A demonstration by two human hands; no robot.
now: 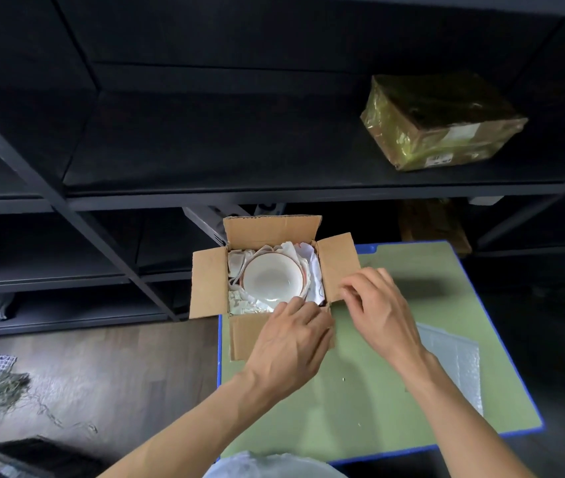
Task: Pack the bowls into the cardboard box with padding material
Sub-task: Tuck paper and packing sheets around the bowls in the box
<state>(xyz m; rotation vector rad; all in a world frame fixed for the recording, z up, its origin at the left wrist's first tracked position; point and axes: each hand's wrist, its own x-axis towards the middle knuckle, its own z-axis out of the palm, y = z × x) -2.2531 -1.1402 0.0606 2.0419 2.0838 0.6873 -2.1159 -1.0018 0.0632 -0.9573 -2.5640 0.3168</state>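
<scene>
Cardboard box (210, 281) front hidden by left hand (291, 337), right hand (382, 305) beside, grips both unclear

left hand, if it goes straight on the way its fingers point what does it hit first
Probably the near rim of the white bowl in the cardboard box; the left hand has its fingertips beside it. Depth is unclear, so the paper padding under them could come first.

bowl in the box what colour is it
The bowl is white with a thin orange-brown rim, clearest in the head view.
</scene>
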